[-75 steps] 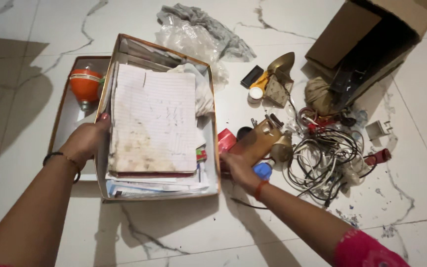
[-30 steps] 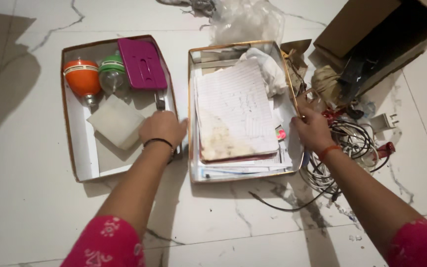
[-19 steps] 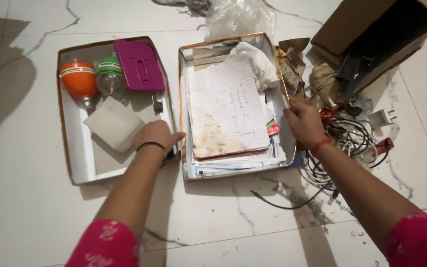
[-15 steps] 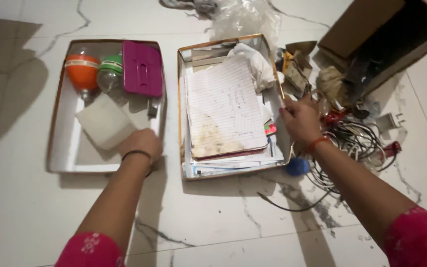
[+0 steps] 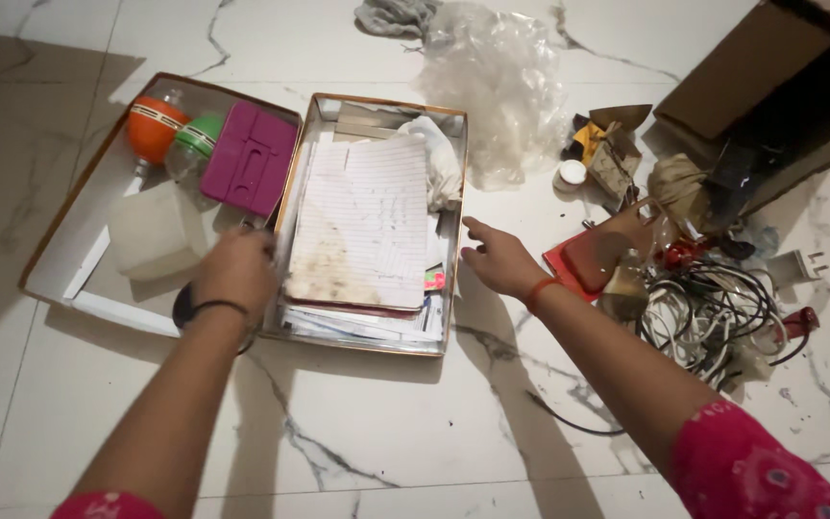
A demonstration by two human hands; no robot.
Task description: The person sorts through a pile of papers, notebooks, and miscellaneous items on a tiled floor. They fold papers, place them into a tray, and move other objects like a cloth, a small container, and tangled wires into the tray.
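A shallow box (image 5: 451,252) full of papers lies on the marble floor, with a stained lined sheet (image 5: 365,226) on top. My left hand (image 5: 234,269) grips the box's left wall where it meets a second open box (image 5: 58,235). That second box holds an orange top (image 5: 152,127), a green top (image 5: 199,135), a magenta case (image 5: 248,169) and a pale square block (image 5: 153,231). My right hand (image 5: 498,258) hovers just right of the paper box, fingers spread, touching nothing.
A tangle of cables (image 5: 722,317), a brown bottle (image 5: 612,248) and small clutter lie at the right. A tipped cardboard carton (image 5: 770,91) sits at the top right. Crumpled clear plastic (image 5: 501,86) and a grey cloth (image 5: 394,15) lie at the top.
Both boxes have slid left and turned. My right hand has let go of the paper box's right wall and now hovers beside it. My left hand has shifted onto the shared edge.
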